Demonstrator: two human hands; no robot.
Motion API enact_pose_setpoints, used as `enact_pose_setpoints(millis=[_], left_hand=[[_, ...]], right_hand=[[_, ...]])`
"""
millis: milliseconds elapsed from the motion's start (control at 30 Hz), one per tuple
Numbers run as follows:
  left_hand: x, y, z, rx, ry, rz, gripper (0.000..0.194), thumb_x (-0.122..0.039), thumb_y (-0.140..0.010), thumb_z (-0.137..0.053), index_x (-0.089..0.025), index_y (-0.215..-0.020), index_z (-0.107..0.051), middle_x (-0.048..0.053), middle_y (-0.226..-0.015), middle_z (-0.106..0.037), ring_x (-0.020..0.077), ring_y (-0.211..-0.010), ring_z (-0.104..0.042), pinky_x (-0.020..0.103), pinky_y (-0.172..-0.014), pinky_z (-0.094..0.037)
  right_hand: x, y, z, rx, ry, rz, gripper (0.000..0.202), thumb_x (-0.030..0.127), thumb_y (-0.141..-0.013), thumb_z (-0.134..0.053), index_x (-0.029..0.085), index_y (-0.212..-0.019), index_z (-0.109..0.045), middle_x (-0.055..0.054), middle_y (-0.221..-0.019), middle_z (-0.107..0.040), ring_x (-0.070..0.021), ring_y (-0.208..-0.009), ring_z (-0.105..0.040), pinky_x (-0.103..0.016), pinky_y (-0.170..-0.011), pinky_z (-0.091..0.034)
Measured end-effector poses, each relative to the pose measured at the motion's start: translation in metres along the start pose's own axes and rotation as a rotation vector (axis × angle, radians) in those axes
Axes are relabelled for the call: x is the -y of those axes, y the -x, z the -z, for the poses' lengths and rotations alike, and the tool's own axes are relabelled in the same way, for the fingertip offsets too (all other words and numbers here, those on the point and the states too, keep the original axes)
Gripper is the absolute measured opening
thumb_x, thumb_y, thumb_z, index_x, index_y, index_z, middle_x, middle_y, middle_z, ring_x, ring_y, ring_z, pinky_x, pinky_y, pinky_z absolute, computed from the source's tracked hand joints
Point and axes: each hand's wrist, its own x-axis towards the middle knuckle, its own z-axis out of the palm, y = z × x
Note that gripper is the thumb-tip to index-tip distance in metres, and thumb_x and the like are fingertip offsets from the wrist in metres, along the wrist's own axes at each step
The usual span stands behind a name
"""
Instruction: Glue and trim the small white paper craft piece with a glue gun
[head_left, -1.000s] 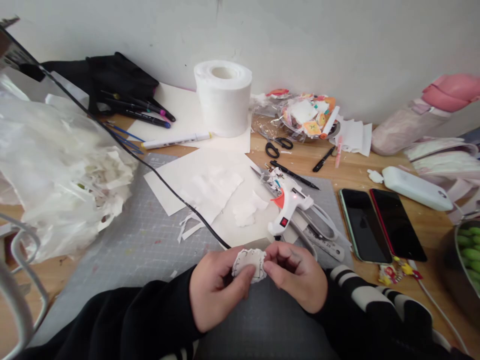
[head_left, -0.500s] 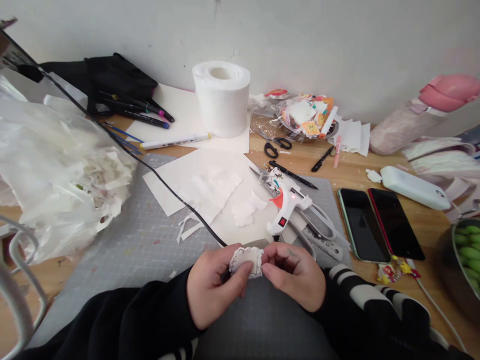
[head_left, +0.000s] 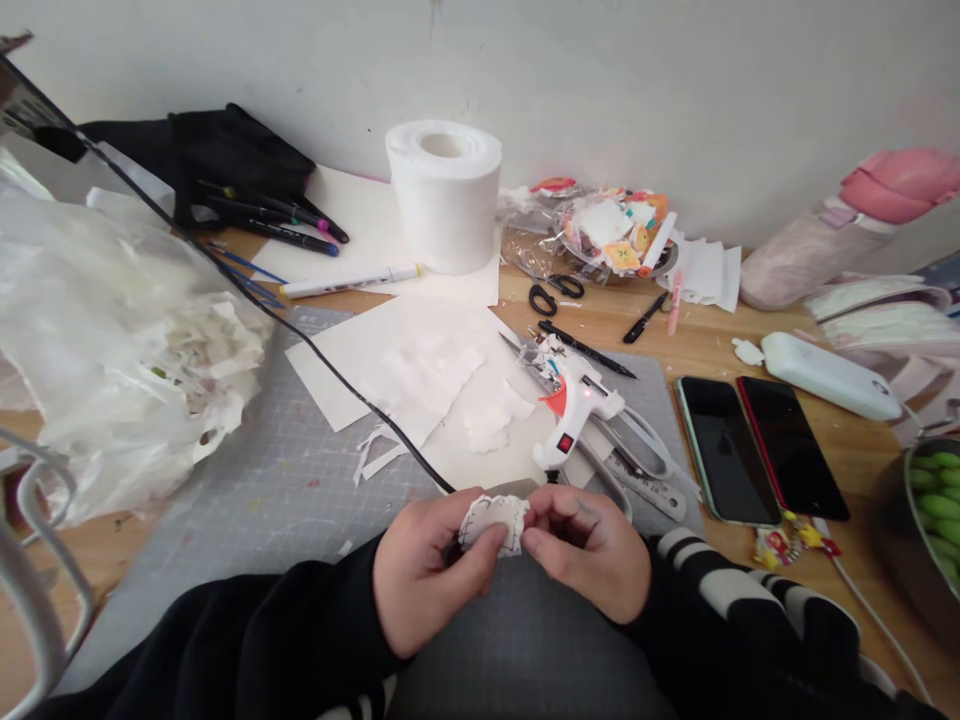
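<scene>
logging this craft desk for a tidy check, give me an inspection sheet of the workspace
surface: grey cutting mat on a wooden desk.
job's things: small white cut-out with a dark drawn edge, pinched between both hands.
clutter: glue gun, paper sheets, tissue roll, markers, scissors, two phones, plastic bag.
grippers: left hand and right hand both grip the cut-out.
cables: black cable runs across the mat toward the hands.
surroundings: white wall behind; pink bottle at right.
</scene>
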Motion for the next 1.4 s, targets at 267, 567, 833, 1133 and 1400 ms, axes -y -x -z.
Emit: enact_pose_setpoints(millis=[267,567,833,1133,1400], left_hand=[[-0.002,0.002,0.002,0.019,0.005,-0.014,0.023,-0.022,-0.080,-0.042,-0.018,-0.058,-0.048,-0.004,-0.044,-0.050,0.0087,-0.043,-0.047,0.019,-0.048,-0.037],[0.001,0.001,0.001,0.027,-0.055,-0.032,0.022,-0.022,-0.080,-0.042,-0.017,-0.060,-0.049,-0.005,-0.047,-0.048,0.0082,-0.044,-0.046,0.019,-0.048,-0.036],[0.001,0.000,0.002,0.030,-0.089,-0.058,0.022,-0.019,-0.079,-0.042,-0.017,-0.059,-0.049,-0.005,-0.047,-0.049,0.0076,-0.044,-0.046,0.018,-0.047,-0.035],[0.000,0.000,0.001,0.043,-0.117,-0.104,0.019,-0.016,-0.078,-0.043,-0.018,-0.061,-0.049,-0.006,-0.048,-0.048,0.0070,-0.044,-0.045,0.017,-0.047,-0.034],[0.001,0.000,0.000,0.053,-0.124,-0.104,0.019,-0.016,-0.078,-0.043,-0.018,-0.061,-0.051,-0.005,-0.048,-0.049,0.0075,-0.045,-0.045,0.018,-0.047,-0.034]], right_hand=[[-0.002,0.000,0.001,0.012,-0.017,-0.001,0.012,0.026,-0.067,-0.060,0.015,-0.072,-0.059,0.004,-0.055,-0.047,-0.0055,-0.048,-0.038,-0.019,-0.045,-0.031],[-0.001,0.000,-0.001,0.007,-0.038,-0.001,0.013,0.027,-0.067,-0.058,0.015,-0.071,-0.057,0.004,-0.054,-0.046,-0.0054,-0.047,-0.038,-0.019,-0.044,-0.031],[0.003,0.000,-0.001,0.012,0.013,-0.028,0.014,0.028,-0.064,-0.056,0.015,-0.068,-0.055,0.005,-0.053,-0.045,-0.0052,-0.045,-0.037,-0.019,-0.043,-0.030],[0.007,-0.001,-0.003,-0.010,0.065,-0.010,0.008,0.024,-0.061,-0.051,0.016,-0.064,-0.051,0.005,-0.050,-0.043,-0.0056,-0.044,-0.037,-0.019,-0.042,-0.031],[0.006,-0.002,-0.002,-0.018,0.065,0.005,0.006,0.022,-0.061,-0.051,0.016,-0.062,-0.051,0.006,-0.048,-0.041,-0.0051,-0.043,-0.034,-0.019,-0.041,-0.028]])
